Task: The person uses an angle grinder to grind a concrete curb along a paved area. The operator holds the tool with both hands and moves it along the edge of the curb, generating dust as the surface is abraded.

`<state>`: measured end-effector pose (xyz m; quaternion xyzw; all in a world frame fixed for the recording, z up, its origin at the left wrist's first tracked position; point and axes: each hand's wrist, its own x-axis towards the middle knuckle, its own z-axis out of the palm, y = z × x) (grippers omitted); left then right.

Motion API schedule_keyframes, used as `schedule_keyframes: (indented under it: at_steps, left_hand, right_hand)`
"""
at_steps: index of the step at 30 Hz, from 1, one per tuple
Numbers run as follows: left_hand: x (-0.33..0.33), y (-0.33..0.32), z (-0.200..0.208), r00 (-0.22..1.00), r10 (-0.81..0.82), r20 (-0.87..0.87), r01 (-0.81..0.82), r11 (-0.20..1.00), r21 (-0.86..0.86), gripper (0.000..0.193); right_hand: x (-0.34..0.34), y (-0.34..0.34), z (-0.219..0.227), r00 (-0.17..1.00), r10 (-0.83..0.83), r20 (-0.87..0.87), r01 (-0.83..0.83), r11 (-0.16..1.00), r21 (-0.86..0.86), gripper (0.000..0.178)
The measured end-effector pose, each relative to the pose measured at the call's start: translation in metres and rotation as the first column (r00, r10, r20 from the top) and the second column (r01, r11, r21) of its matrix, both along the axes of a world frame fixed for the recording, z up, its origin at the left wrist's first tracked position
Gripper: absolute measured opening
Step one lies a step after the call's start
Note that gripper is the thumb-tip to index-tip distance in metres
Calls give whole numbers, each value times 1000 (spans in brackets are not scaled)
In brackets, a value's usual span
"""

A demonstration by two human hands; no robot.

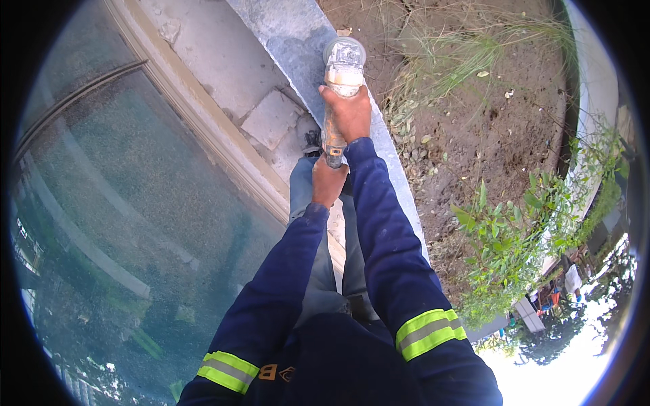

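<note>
An angle grinder [344,73], coated in pale dust, points away from me with its round disc over a grey stone slab [298,51]. My right hand [351,114] is wrapped round the grinder's body just behind its head. Lower down, my left hand [328,183] is closed at the rear end of the tool, by its dark tail. The disc lies near the slab's right edge; whether it touches the stone cannot be made out. Both arms are in dark blue sleeves with yellow-green reflective bands.
Left of the slab, a narrow ledge holds a broken pale tile piece [272,120]. Beyond it runs a beige frame [196,115] with a large glass pane [149,183]. On the right lies bare soil [501,128] with grass and a leafy shrub [501,216], bordered by a pale curved wall [596,74].
</note>
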<state>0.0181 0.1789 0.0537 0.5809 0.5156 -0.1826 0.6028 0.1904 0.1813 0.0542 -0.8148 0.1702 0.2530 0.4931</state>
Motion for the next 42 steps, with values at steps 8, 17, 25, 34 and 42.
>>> schedule_keyframes:
  at_steps: [8,17,25,34,42]
  left_hand:
    - [-2,-6,8,994,-93,51,88,993,81,35]
    - [1,5,3,995,89,49,-88,996,-32,25]
    - [-17,-8,11,998,-56,-12,56,997,43,28]
    - [15,10,-5,999,8,32,-8,1000,16,27]
    - [-29,-6,4,1000,24,11,-24,1000,4,25]
  right_hand:
    - [-4,-8,4,1000,-28,-12,27,1000,-10,75]
    - [3,21,4,993,103,-50,-106,991,-75,82]
    - [-17,-5,4,999,-10,-34,8,997,-82,75]
    - [15,19,3,998,70,-3,-70,995,-67,81]
    - [-27,4,7,990,46,-130,-60,993,-101,86]
